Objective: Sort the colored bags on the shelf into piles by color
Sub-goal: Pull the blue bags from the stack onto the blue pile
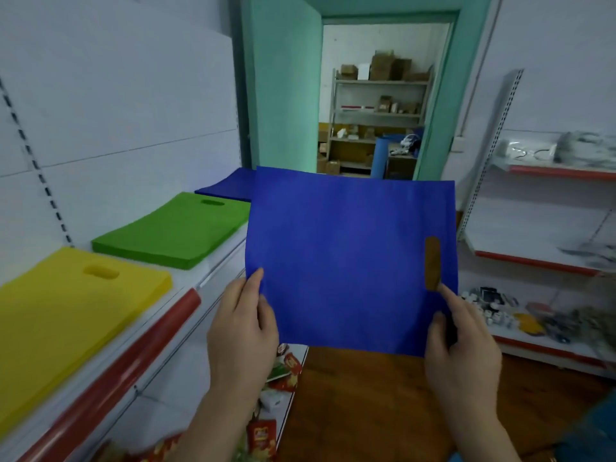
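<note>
I am looking along a white shelf (pixel 213 275) with a red front edge; beyond it a green doorway (pixel 286 95) is opening onto a storeroom, and brown floor (pixel 360 405) is showing below. Along the shelf, a yellow pile (pixel 66 315) is lying nearest, a green pile (pixel 173 228) mid-shelf, a blue pile (pixel 230 186) at the far end. The left hand (pixel 241 331) and right hand (pixel 463 345) are pinching a blue bag (pixel 346 261) by its lower corners, off the shelf's front edge, its long axis running left-right, handle slot toward the right.
</note>
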{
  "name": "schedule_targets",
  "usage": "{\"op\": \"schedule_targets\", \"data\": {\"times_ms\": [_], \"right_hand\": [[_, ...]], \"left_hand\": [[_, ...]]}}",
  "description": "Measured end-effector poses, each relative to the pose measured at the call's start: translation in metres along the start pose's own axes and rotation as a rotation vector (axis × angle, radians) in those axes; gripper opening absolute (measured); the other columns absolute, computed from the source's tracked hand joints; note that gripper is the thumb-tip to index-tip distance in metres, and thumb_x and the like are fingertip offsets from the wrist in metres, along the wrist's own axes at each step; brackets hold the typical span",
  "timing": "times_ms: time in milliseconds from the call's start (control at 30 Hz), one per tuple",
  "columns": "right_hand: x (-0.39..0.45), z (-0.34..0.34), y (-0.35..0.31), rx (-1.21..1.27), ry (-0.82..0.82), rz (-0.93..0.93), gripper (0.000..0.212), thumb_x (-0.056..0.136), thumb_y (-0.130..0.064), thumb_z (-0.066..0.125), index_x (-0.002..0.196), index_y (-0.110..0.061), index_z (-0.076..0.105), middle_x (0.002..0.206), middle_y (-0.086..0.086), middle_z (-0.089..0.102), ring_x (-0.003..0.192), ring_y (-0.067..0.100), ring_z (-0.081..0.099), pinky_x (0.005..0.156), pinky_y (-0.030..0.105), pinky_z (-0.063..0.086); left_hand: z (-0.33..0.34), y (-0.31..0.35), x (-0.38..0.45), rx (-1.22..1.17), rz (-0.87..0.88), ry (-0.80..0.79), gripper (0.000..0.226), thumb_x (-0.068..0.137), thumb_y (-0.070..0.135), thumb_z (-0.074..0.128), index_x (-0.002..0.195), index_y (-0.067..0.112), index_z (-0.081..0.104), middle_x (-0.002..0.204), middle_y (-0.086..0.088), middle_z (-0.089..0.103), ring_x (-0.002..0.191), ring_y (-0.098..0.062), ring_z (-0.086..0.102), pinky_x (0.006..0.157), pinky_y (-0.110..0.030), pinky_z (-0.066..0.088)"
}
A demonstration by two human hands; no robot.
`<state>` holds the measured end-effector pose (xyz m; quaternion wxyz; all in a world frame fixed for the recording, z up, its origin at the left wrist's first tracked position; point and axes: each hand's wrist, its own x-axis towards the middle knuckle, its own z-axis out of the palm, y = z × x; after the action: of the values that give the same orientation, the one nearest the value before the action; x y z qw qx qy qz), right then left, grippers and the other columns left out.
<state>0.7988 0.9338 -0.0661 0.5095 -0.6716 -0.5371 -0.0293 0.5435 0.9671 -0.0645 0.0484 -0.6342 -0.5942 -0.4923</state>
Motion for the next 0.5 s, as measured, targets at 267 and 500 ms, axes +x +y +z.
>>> {"op": "schedule_targets", "data": {"times_ms": [267, 500], "right_hand": [[0.101, 0.079, 0.048, 0.02, 0.016, 0.027, 0.043, 0.096, -0.013, 0.052, 0.138, -0.019, 0.051, 0.122, -0.006, 0.057, 0.097, 0.005, 0.05, 0.079, 0.026, 0.043], [0.217, 0.157, 0.086, 0.089, -0.054, -0.038, 0.043, 0.097, -0.011, 0.051, 0.139, -0.016, 0.051, 0.123, -0.009, 0.054, 0.1, -0.001, 0.045, 0.083, 0.025, 0.044]], "left_hand": [[0.118, -0.011, 0.08, -0.002, -0.022, -0.059, 0.04, 0.095, 0.01, 0.053, 0.135, 0.012, 0.055, 0.115, 0.005, 0.055, 0.079, -0.01, 0.053, 0.059, -0.02, 0.038], [0.214, -0.013, 0.158, 0.058, -0.074, 0.023, 0.04, 0.094, 0.009, 0.054, 0.134, 0.013, 0.055, 0.116, 0.005, 0.055, 0.083, 0.0, 0.045, 0.062, -0.017, 0.037]]}}
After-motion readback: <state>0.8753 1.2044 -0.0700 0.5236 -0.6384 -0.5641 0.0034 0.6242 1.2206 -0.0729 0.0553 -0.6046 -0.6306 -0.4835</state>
